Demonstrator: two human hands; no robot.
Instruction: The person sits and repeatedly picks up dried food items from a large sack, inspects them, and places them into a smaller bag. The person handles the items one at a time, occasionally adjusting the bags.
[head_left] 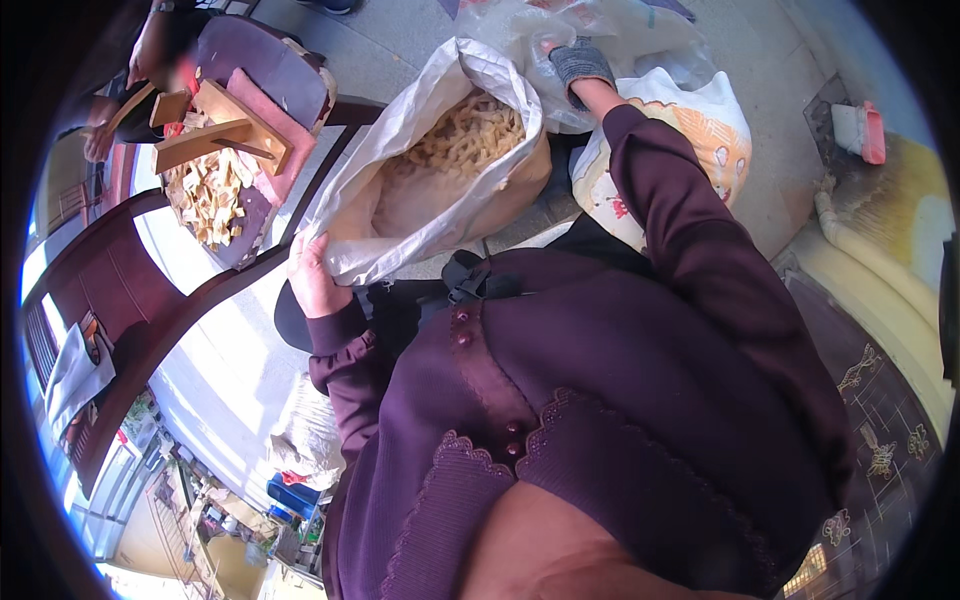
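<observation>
A white woven sack (375,235) stands with its mouth spread wide, a heap of small pale-yellow pieces (470,135) inside. My left hand (315,277) is closed on the near left part of its rim. My right hand (582,68), in a grey glove that leaves the fingertips bare, reaches past the sack to a crumpled clear plastic bag (650,45). It touches the plastic, but most of its fingers are hidden, so its grip cannot be made out. Beneath my right forearm lies a white cloth-like bundle (735,125) with orange and red patterns.
At the upper left, another person's hand (100,140) is beside a wooden board frame (215,142) on a chair with a pile of tan strips (205,200). A dark red wooden chair (120,265) stands left of the sack. A pink-and-white container (860,132) sits by the right wall.
</observation>
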